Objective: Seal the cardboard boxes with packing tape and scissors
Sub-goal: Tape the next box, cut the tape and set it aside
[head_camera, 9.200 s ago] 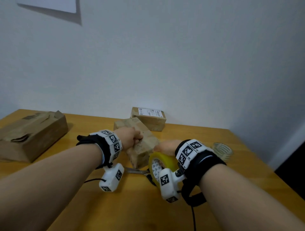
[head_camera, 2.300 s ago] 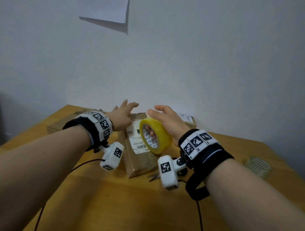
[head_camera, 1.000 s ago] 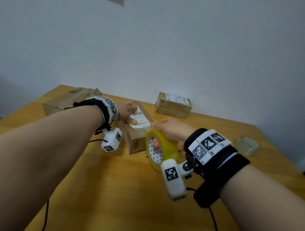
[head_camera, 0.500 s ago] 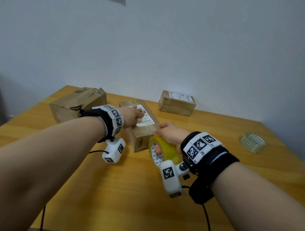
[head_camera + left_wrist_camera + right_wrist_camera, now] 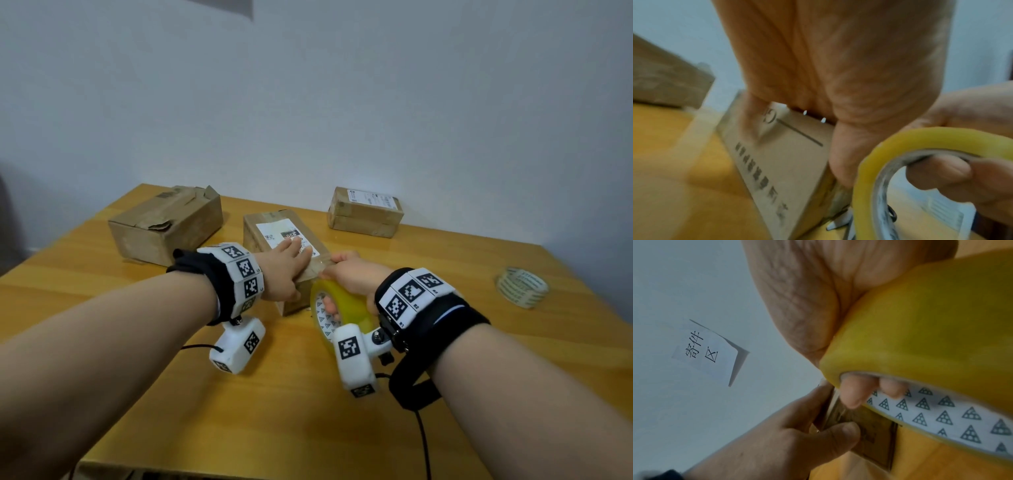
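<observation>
A brown cardboard box (image 5: 274,228) with a white label lies in the middle of the wooden table (image 5: 102,291). My left hand (image 5: 286,265) lies flat on the near part of its top with straight fingers, and its thumb (image 5: 844,433) rests on the near end face. My right hand (image 5: 349,277) grips a yellow tape roll (image 5: 346,308), fingers hooked through the core (image 5: 853,395). It holds the roll against the box's near end. The scissors' metal tip (image 5: 835,224) shows on the table below the roll; the rest is hidden.
A larger torn box (image 5: 164,226) stands at the back left. A small labelled box (image 5: 364,212) sits at the back by the wall. A clear tape roll (image 5: 522,286) lies at the right. The table's front edge (image 5: 239,469) is close below my arms.
My left hand has slid from the label towards the box's near end. My right hand brought the roll down from above the box to its near end.
</observation>
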A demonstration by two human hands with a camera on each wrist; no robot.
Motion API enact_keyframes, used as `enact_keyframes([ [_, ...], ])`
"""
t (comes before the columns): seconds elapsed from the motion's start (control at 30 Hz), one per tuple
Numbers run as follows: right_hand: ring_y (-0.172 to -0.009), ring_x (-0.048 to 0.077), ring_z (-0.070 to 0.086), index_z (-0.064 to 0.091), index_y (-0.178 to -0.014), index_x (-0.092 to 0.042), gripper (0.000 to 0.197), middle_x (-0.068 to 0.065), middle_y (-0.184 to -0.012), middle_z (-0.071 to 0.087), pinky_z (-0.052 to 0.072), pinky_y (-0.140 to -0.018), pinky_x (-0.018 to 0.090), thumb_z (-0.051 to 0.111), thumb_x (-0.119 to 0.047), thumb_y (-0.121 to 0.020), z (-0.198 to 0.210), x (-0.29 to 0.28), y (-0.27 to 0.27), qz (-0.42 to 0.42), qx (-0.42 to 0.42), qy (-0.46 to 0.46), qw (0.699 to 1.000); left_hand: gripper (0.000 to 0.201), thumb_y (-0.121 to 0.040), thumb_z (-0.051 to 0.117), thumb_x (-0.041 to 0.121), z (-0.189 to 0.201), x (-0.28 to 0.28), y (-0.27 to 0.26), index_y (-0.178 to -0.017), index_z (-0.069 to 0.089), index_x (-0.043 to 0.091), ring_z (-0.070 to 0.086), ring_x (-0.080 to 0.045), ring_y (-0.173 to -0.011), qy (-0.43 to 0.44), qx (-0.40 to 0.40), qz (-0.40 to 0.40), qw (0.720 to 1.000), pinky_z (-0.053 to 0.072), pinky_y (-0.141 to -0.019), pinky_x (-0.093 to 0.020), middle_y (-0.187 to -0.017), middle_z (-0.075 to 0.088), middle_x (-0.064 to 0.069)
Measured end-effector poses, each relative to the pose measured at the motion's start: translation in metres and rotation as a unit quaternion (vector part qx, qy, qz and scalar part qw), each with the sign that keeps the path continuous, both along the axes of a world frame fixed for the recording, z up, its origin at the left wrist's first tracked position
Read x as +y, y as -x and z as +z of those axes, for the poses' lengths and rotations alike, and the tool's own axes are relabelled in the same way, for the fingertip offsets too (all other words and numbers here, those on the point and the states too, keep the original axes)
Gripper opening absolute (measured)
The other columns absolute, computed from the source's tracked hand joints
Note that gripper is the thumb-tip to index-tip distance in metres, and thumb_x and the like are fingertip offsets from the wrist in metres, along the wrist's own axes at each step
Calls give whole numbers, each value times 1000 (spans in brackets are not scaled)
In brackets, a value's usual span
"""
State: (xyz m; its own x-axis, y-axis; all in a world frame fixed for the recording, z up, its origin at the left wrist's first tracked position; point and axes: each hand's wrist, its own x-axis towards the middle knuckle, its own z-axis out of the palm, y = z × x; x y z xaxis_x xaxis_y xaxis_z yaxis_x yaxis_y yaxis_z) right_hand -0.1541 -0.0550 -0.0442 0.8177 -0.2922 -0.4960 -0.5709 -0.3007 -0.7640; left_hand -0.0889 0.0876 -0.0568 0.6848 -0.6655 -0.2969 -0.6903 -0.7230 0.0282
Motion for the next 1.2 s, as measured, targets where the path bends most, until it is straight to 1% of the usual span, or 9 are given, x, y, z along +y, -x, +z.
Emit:
enact_keyframes([
  [0.2, -42, 24, 56, 33, -136, -25, 42, 18, -73, 57, 52, -42, 33, 56, -25, -100, 1, -4, 18, 2, -35, -82, 996, 86, -92, 42, 13, 0, -6, 6, -144, -14, 52, -13, -25, -147, -15, 1, -1, 1000, 26, -115, -51, -160, -17, -3],
  [0.4, -61, 28, 65, 34, -138, -21, 54, 23, -99, 65, 58, -58, 39, 65, -14, -94, 17, -10, 35, 12, -55, -139, 989, 82, -93, 44, 13, 11, -1, 3, -146, -5, 52, -6, -27, -148, 19, 36, 2, 999, 15, -118, -50, -161, -11, -4],
  [0.53, -67, 26, 70, 35, -145, -28, 68, 26, -127, 58, 59, -59, 35, 66, -4, -89, 46, -11, 38, 12, -162, -153, 975, 70, -96, 49, 13, 49, 6, -5, -147, 17, 49, 46, -32, -127, 129, 99, 32, 986, 48, -99, -43, -150, 33, -9],
  [0.7, -67, 26, 69, 38, -139, -22, 52, 23, -96, 71, 59, -62, 34, 60, -7, -95, 110, 2, 31, 5, -328, -262, 908, 44, -99, 43, 2, 110, 30, -19, -133, 51, 28, 66, -31, -97, 302, 293, 96, 902, 55, -84, -48, -108, 68, -7],
  [0.83, -93, 33, 70, 38, -139, -16, 52, 25, -117, 67, 57, -88, 50, 64, -14, -94, 127, 18, 15, -8, -373, -317, 872, 35, -100, 41, 8, 122, 46, -27, -124, 57, 28, 64, -22, -99, 359, 338, 123, 861, 54, -70, -32, -105, 70, -2],
  [0.97, -75, 27, 69, 38, -140, -7, 56, 22, -99, 71, 59, -73, 41, 63, -29, -95, 128, 34, 1, -38, -374, -305, 875, 33, -97, 52, 16, 118, 49, -31, -126, 55, 31, 56, -19, -118, 393, 194, 121, 891, 48, -91, -37, -120, 64, 1],
  [1.07, -77, 28, 70, 38, -137, -10, 50, 23, -97, 72, 59, -74, 40, 62, -27, -97, 138, 38, -6, -32, -375, -280, 883, 99, -73, 78, 32, 113, 51, -36, -150, 17, 37, 34, -17, -138, 337, 130, 84, 929, 30, -113, -39, -148, 37, 7],
  [1.13, -71, 29, 69, 37, -136, -11, 48, 22, -93, 72, 59, -71, 39, 61, -27, -98, 144, 44, -9, -30, -372, -268, 888, 129, -48, 86, 52, 105, 47, -30, -148, 5, 41, 37, -22, -131, 302, 71, 44, 950, 36, -108, -45, -145, 33, 2],
  [1.2, -65, 29, 68, 36, -136, -11, 46, 20, -86, 72, 58, -62, 37, 58, -29, -99, 146, 49, -11, -30, -371, -258, 892, 121, -49, 86, 50, 92, 38, -24, -144, 12, 31, 44, -25, -118, 273, -45, 31, 960, 44, -98, -43, -129, 38, -4],
])
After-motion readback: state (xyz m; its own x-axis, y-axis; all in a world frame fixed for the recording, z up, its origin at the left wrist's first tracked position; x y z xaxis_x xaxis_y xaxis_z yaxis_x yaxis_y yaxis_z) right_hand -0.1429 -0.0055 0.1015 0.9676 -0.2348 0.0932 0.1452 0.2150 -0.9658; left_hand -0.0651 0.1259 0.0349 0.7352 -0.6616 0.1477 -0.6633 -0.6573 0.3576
